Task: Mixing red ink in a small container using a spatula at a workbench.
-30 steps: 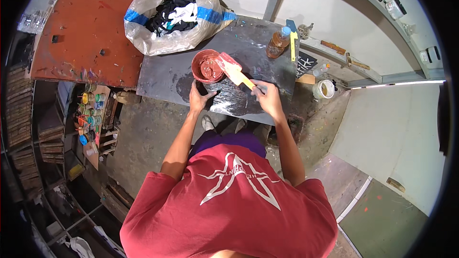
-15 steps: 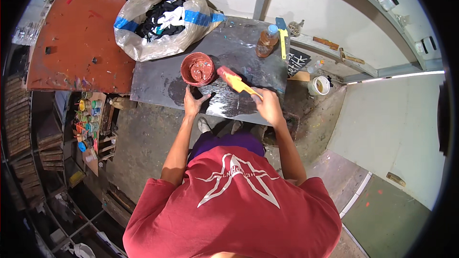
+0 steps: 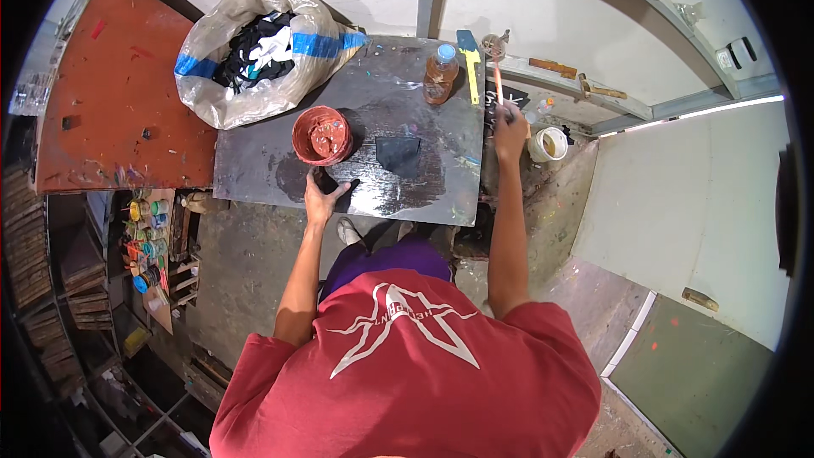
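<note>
My right hand [image 3: 510,131] is closed round a narrow, paint-smeared spatula [image 3: 498,83], seen nearly edge-on, upright past the table's right edge. It overlaps a round container [image 3: 494,46] behind; whether they touch I cannot tell. My left hand [image 3: 322,199] has its thumb spread wide, and its fingertips rest by the near base of a red bucket [image 3: 300,137]. Thick reddish paint [image 3: 327,137] lies inside that bucket. To its right, a dark, roughly square patch [image 3: 398,155] shows on the wet, shiny tabletop [image 3: 271,148].
A clear sack of dark and white cloths [image 3: 191,93] stands at the table's back left. A blue-capped brown bottle [image 3: 440,76] and a blue-and-yellow scraper [image 3: 471,68] are at the back right. Beyond the table's right side sits a white bucket [image 3: 547,144]. Left is a red-brown board [image 3: 119,102].
My right hand has swung from over the tabletop out past its right edge, carrying the spatula, now turned upright. The dark patch beneath is uncovered. My left hand stays by the red bucket.
</note>
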Motion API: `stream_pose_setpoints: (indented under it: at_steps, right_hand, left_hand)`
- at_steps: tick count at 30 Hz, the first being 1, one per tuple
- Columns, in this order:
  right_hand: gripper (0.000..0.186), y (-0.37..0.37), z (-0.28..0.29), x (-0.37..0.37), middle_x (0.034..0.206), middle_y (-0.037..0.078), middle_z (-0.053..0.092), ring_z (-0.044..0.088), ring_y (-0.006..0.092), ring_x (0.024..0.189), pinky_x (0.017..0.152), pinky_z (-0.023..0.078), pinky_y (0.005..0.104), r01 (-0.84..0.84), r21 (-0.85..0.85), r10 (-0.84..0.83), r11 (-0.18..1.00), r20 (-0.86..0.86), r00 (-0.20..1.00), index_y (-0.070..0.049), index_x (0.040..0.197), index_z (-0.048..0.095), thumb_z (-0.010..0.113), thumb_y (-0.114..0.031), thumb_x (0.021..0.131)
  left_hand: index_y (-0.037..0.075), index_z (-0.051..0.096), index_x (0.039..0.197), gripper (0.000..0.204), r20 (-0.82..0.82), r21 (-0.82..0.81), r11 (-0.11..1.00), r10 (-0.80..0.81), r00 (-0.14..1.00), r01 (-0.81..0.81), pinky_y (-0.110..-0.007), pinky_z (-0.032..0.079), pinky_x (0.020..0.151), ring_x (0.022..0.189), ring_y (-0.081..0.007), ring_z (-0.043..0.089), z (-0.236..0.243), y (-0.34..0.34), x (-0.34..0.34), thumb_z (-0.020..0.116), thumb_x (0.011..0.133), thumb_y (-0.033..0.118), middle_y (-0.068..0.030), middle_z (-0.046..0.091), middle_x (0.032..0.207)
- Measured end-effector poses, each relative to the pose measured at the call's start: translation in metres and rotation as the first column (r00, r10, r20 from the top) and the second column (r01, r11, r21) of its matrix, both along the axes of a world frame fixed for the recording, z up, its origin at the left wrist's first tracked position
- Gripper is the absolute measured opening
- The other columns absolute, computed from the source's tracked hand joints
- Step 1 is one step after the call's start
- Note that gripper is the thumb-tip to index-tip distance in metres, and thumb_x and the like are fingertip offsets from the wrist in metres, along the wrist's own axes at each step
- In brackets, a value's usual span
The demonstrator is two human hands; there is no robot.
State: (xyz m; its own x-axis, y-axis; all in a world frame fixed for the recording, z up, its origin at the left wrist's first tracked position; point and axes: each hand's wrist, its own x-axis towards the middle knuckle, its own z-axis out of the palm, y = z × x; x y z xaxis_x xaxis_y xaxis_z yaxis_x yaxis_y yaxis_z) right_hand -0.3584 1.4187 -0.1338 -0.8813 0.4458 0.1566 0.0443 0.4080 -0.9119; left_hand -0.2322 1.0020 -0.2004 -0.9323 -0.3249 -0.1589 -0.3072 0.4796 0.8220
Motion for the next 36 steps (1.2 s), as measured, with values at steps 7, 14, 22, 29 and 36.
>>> stream_pose_setpoints:
  at_steps: [7, 14, 22, 29, 36]
  right_hand:
    - [0.036, 0.008, -0.081, -0.107, 0.103, 0.025, 0.072, 0.067, 0.0445, 0.102, 0.092, 0.052, 0.0488, 0.016, 0.327, -0.036, 0.945, 0.058, 0.998, -0.002, 0.117, 0.072, 0.069, -0.007, 0.081]
    - [0.051, -0.002, -0.106, -0.128, 0.110, 0.024, 0.064, 0.059, 0.0439, 0.109, 0.099, 0.048, 0.0514, -0.002, 0.619, -0.087, 0.785, 0.114, 0.990, -0.003, 0.124, 0.066, 0.075, -0.011, 0.075]
    - [0.040, -0.083, -0.077, 0.024, 0.119, 0.022, 0.061, 0.055, 0.0406, 0.113, 0.101, 0.042, 0.0493, 0.036, 0.380, 0.044, 0.924, -0.198, 0.979, -0.001, 0.125, 0.064, 0.065, -0.006, 0.085]
    - [0.049, -0.148, -0.070, 0.077, 0.144, 0.020, 0.046, 0.045, 0.0418, 0.127, 0.105, 0.041, 0.0507, -0.486, 0.480, 0.405, 0.730, 0.268, 0.874, -0.001, 0.133, 0.058, 0.068, -0.009, 0.085]
    - [0.031, -0.141, -0.021, 0.067, 0.105, 0.021, 0.067, 0.066, 0.0340, 0.106, 0.086, 0.052, 0.0395, -0.729, -0.021, 0.698, 0.684, 0.309, 0.646, -0.001, 0.106, 0.062, 0.057, 0.013, 0.078]
  left_hand:
    - [-0.006, 0.047, 0.139, 0.091, 0.106, 0.010, 0.999, 0.050, 0.993, -0.051, -0.041, 0.052, 0.101, 0.115, -0.0303, 0.067, 0.014, 0.009, 0.026, 0.093, 0.072, 0.033, -0.0232, 0.066, 0.128]
    - [-0.002, 0.062, 0.126, 0.060, 0.115, -0.017, 0.981, -0.192, 0.975, 0.195, -0.041, 0.053, 0.095, 0.108, -0.0327, 0.069, 0.019, 0.031, 0.046, 0.087, 0.077, 0.022, -0.0215, 0.069, 0.118]
    - [0.001, 0.059, 0.131, 0.058, 0.093, -0.077, 0.923, -0.370, 0.924, 0.377, -0.046, 0.051, 0.099, 0.115, -0.0406, 0.063, 0.042, 0.069, 0.015, 0.082, 0.080, 0.017, -0.0234, 0.063, 0.126]
    - [0.000, 0.049, 0.137, 0.071, 0.088, -0.181, 0.868, -0.454, 0.887, 0.463, -0.050, 0.050, 0.099, 0.114, -0.0463, 0.059, 0.036, 0.101, -0.026, 0.082, 0.075, 0.010, -0.0278, 0.058, 0.122]
    - [0.001, 0.045, 0.141, 0.076, -0.045, -0.252, 0.852, -0.485, 0.874, 0.460, -0.052, 0.047, 0.104, 0.124, -0.0503, 0.052, 0.036, 0.105, -0.036, 0.076, 0.072, 0.001, -0.0303, 0.051, 0.137]
